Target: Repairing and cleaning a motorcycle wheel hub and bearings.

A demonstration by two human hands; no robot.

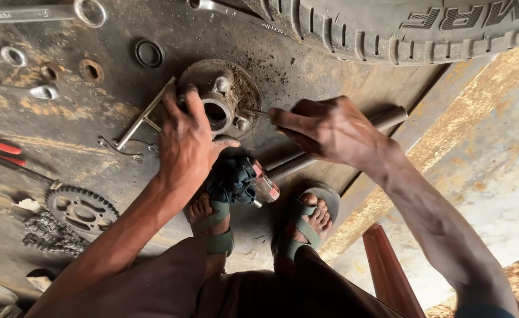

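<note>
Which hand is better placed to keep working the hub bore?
Right, probably. The right hand pinches a thin tool, tip at the hub; the left hand grips the hub's rim.

A stained, oily floor carries a greasy wheel hub, sprocket beside a chain, spanners, red-handled pliers, a steel pipe and a tyre.

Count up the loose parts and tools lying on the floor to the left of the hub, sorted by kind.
Spanners: 3
Rings and washers: 3
Sprocket: 1
Chain: 1
Red-handled pliers: 1
Total: 9
</note>
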